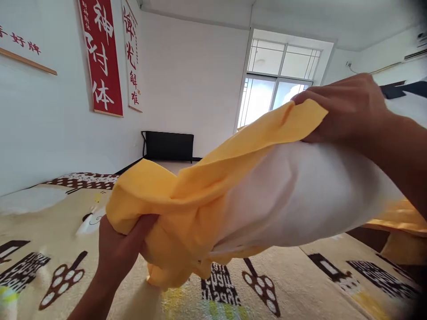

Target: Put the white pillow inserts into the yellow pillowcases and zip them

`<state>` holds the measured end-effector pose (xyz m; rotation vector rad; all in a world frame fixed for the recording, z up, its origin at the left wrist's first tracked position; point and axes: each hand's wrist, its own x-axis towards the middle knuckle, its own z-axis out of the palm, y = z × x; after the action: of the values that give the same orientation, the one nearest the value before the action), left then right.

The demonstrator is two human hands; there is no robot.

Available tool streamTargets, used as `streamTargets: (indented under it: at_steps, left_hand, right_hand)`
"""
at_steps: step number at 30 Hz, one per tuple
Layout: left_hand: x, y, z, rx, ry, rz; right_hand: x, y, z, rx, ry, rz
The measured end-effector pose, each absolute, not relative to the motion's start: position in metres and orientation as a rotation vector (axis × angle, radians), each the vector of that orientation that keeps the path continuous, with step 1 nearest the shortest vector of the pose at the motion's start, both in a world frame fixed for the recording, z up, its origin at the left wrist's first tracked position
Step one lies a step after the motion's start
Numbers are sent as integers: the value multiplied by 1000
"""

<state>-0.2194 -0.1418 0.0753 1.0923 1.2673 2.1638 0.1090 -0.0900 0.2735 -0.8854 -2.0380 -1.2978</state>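
A yellow pillowcase (pixel 190 209) is stretched slantwise in the air before me, its right end raised higher than its left. My left hand (pixel 122 240) is closed around the lower left part of the cloth, thumb on top. Up at the right, the fingers of my right hand (pixel 347 106) pinch the edge of the yellow fabric. From the pillowcase a white pillow (pixel 310 191) bulges out toward the right, beneath my right hand and forearm. How far it reaches inside the yellow cloth is hidden.
Underneath spreads a beige patterned blanket (pixel 60 213) with brown and white motifs. A black panel (pixel 169 146) stands by the far wall, left of a window (pixel 280 80). Red and white scrolls (pixel 103 58) hang on the left wall. More yellow fabric (pixel 400 215) lies at the right.
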Motion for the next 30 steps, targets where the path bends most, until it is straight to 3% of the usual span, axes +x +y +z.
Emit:
streamTargets:
  at_steps: [3, 5, 8, 11, 15, 22, 30]
  left_hand:
    - [-218, -152, 66, 1160, 1266, 2086]
    - [-224, -148, 59, 1199, 1324, 2117]
    - [-240, -125, 49, 1422, 1553, 2087]
    - [-263, -87, 34, 1642, 1654, 1814]
    - [-291, -33, -5, 1659, 1730, 1567]
    - [-312, 19, -72, 1582, 1859, 1385]
    - [-322, 19, -81, 1612, 2107, 1092]
  right_hand:
    - [107, -71, 257, -938, -1986, -1631]
    - [101, -50, 232, -1106, -2146, -1606]
    - [87, -17, 176, -1384, -2437, -1298]
    - [70, 10, 115, -1613, -2573, -874]
    - [42, 29, 57, -1675, -2647, -471]
    - [-6, 44, 22, -1363, -2978, -51]
    - [-49, 68, -18, -1414, -2981, 126]
